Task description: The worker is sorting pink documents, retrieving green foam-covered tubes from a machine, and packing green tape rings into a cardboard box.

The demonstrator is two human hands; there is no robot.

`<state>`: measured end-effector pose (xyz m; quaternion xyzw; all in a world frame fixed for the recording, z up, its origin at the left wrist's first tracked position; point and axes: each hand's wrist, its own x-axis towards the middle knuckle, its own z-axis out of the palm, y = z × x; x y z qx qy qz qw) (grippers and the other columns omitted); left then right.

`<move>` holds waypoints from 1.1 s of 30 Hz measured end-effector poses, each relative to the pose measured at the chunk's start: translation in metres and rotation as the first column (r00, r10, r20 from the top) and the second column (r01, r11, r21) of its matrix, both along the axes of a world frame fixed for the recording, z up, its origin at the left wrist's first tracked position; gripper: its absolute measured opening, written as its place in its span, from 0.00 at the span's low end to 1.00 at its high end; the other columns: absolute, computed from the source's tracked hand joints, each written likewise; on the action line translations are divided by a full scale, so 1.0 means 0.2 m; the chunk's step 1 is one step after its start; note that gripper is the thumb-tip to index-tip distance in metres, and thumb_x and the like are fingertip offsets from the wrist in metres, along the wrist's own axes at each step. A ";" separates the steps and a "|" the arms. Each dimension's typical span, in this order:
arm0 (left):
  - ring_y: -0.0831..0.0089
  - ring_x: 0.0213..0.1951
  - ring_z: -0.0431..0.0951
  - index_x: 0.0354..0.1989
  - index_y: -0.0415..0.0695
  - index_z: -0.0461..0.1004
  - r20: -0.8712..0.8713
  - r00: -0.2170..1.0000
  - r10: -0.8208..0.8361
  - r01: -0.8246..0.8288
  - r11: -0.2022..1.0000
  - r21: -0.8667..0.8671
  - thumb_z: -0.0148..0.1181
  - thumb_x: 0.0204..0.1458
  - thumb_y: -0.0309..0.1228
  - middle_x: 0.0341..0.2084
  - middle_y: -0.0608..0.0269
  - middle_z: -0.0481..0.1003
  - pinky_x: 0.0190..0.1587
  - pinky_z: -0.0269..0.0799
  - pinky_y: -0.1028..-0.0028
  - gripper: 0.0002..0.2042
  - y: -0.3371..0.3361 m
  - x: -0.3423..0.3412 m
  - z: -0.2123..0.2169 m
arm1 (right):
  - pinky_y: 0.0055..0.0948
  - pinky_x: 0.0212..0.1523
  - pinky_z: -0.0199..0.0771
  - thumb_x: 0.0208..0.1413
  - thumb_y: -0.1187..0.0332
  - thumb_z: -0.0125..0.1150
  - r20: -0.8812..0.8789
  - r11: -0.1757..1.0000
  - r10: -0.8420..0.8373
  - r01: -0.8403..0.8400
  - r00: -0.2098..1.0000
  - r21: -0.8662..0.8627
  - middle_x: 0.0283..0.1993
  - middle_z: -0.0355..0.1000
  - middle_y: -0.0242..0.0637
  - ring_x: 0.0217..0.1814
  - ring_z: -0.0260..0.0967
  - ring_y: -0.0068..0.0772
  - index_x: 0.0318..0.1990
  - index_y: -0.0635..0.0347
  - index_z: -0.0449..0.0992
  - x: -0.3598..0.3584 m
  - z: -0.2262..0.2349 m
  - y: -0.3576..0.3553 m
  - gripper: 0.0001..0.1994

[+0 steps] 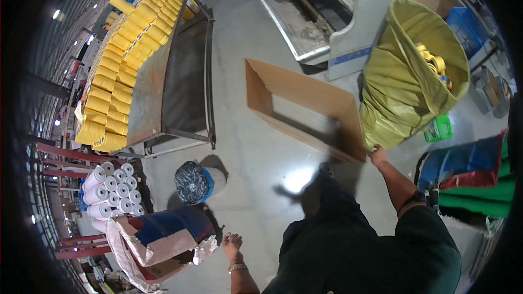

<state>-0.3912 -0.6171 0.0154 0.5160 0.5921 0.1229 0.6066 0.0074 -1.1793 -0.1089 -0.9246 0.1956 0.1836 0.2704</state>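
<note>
At the lower corner of a big yellow-green sack, my right hand is closed on a pinch of its fabric. Yellow rolls show inside the sack's wide mouth. Right beside that hand is the near corner of a bottomless cardboard box, standing on the floor as an upright frame. My left hand hangs empty at the lower middle, its fingers loosely bent and apart. It is nearest to a blue drum lying on its side, wrapped partly in torn pale padding.
A metal-framed table at the left carries many yellow spools. White rolls are stacked below it. A bucket with a black plastic cover stands mid-floor. At the right are a green container and a blue-and-red drum.
</note>
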 end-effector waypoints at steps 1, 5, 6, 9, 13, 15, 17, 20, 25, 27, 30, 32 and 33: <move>0.66 0.33 0.81 0.49 0.45 0.68 0.012 1.000 -0.007 0.007 1.000 0.003 0.55 0.57 0.25 0.35 0.57 0.78 0.36 0.77 0.72 0.12 0.00 0.18 0.01 | 0.42 0.54 0.74 0.45 0.55 0.71 0.047 1.000 -0.006 0.006 0.999 0.002 0.51 0.76 0.56 0.55 0.74 0.54 0.58 0.64 0.73 0.04 -0.19 -0.12 0.33; 0.69 0.35 0.80 0.55 0.41 0.67 -0.021 0.989 -0.148 0.149 0.984 0.101 0.56 0.57 0.25 0.36 0.58 0.78 0.36 0.75 0.75 0.17 0.25 0.76 -0.06 | 0.43 0.57 0.72 0.45 0.55 0.72 -0.119 0.999 -0.035 0.033 0.992 -0.023 0.53 0.76 0.54 0.57 0.73 0.52 0.58 0.65 0.73 0.21 -0.32 0.02 0.33; 0.72 0.35 0.79 0.57 0.39 0.66 -0.012 0.974 -0.228 0.227 0.967 0.112 0.56 0.57 0.24 0.36 0.58 0.78 0.36 0.74 0.76 0.19 0.31 0.93 -0.11 | 0.43 0.57 0.73 0.47 0.51 0.70 -0.146 0.999 -0.007 0.001 0.989 -0.042 0.52 0.76 0.53 0.57 0.74 0.51 0.58 0.65 0.73 0.23 -0.37 -0.01 0.34; 0.78 0.34 0.74 0.60 0.36 0.65 -0.013 0.938 -0.347 0.345 0.927 0.148 0.58 0.56 0.24 0.37 0.60 0.77 0.34 0.69 0.79 0.22 0.48 1.49 -0.19 | 0.43 0.57 0.73 0.46 0.49 0.68 -0.225 1.000 -0.004 -0.002 0.974 -0.026 0.51 0.77 0.54 0.56 0.74 0.52 0.57 0.64 0.74 0.30 -0.38 0.02 0.35; 0.77 0.35 0.74 0.59 0.35 0.67 -0.013 0.869 -0.494 0.481 0.839 0.253 0.64 0.55 0.26 0.37 0.61 0.76 0.38 0.70 0.76 0.24 0.74 2.12 -0.48 | 0.47 0.56 0.73 0.54 0.54 0.61 -0.313 0.998 -0.048 0.034 0.948 -0.049 0.50 0.76 0.57 0.55 0.74 0.58 0.50 0.64 0.76 0.38 -0.36 0.19 0.24; 0.72 0.37 0.76 0.60 0.35 0.68 -0.058 0.810 -0.583 0.571 0.765 0.298 0.66 0.53 0.28 0.40 0.58 0.76 0.42 0.73 0.73 0.25 0.76 2.43 -0.57 | 0.47 0.55 0.73 0.53 0.55 0.61 -0.272 0.991 -0.127 0.110 0.954 -0.074 0.50 0.76 0.57 0.55 0.74 0.58 0.51 0.64 0.76 0.42 -0.25 0.25 0.24; 0.71 0.38 0.76 0.60 0.35 0.68 -0.033 0.750 -0.660 0.633 0.704 0.323 0.66 0.53 0.28 0.42 0.56 0.77 0.43 0.74 0.72 0.26 0.80 2.66 -0.63 | 0.46 0.55 0.73 0.50 0.60 0.65 -0.171 0.962 -0.272 0.267 0.947 -0.051 0.49 0.77 0.55 0.55 0.73 0.59 0.51 0.64 0.75 0.37 -0.23 0.30 0.23; 0.70 0.40 0.78 0.60 0.36 0.68 -0.017 0.628 -0.778 0.739 0.590 0.325 0.66 0.53 0.28 0.43 0.53 0.77 0.45 0.75 0.72 0.26 0.72 2.80 -0.62 | 0.46 0.56 0.72 0.47 0.64 0.67 0.001 0.940 -0.326 0.324 0.945 -0.106 0.48 0.76 0.54 0.55 0.72 0.58 0.52 0.64 0.73 0.28 -0.06 0.43 0.24; 0.71 0.39 0.79 0.57 0.36 0.70 0.036 0.541 -0.840 0.803 0.529 0.275 0.67 0.52 0.29 0.38 0.55 0.79 0.45 0.75 0.72 0.24 0.78 2.82 -0.60 | 0.46 0.47 0.73 0.52 0.64 0.65 -0.086 0.995 -0.016 0.007 0.996 -0.102 0.42 0.78 0.45 0.45 0.76 0.50 0.46 0.59 0.76 0.13 0.00 0.79 0.15; 0.73 0.35 0.80 0.55 0.38 0.72 0.005 0.539 -0.842 0.822 0.527 0.216 0.67 0.52 0.29 0.32 0.59 0.80 0.42 0.76 0.73 0.22 0.88 2.70 -0.64 | 0.41 0.46 0.76 0.49 0.63 0.69 -0.151 0.970 0.016 0.021 0.988 0.240 0.41 0.81 0.41 0.45 0.78 0.47 0.47 0.58 0.80 0.12 0.07 1.06 0.18; 0.77 0.29 0.77 0.51 0.39 0.74 0.008 0.500 -0.866 0.834 0.484 0.265 0.69 0.51 0.30 0.25 0.66 0.79 0.36 0.75 0.73 0.19 0.99 2.42 -0.70 | 0.41 0.57 0.72 0.53 0.50 0.66 -0.283 0.897 0.360 -0.247 0.889 0.366 0.52 0.78 0.45 0.56 0.74 0.47 0.55 0.58 0.77 0.07 0.23 1.42 0.27; 0.77 0.29 0.77 0.51 0.39 0.74 -0.091 0.462 -0.882 0.821 0.386 0.421 0.69 0.50 0.29 0.25 0.65 0.79 0.36 0.75 0.73 0.20 1.04 2.32 -0.66 | 0.42 0.58 0.72 0.54 0.48 0.63 -0.238 0.850 0.453 -0.335 0.859 0.408 0.53 0.77 0.46 0.57 0.73 0.48 0.55 0.56 0.77 0.10 0.29 1.56 0.27; 0.76 0.28 0.77 0.50 0.39 0.73 -0.202 0.425 -0.882 0.794 0.256 0.551 0.70 0.50 0.29 0.25 0.65 0.79 0.36 0.75 0.74 0.20 1.08 2.27 -0.63 | 0.44 0.58 0.71 0.55 0.45 0.61 -0.194 0.794 0.533 -0.408 0.824 0.450 0.54 0.76 0.48 0.57 0.73 0.49 0.55 0.54 0.78 0.12 0.30 1.62 0.27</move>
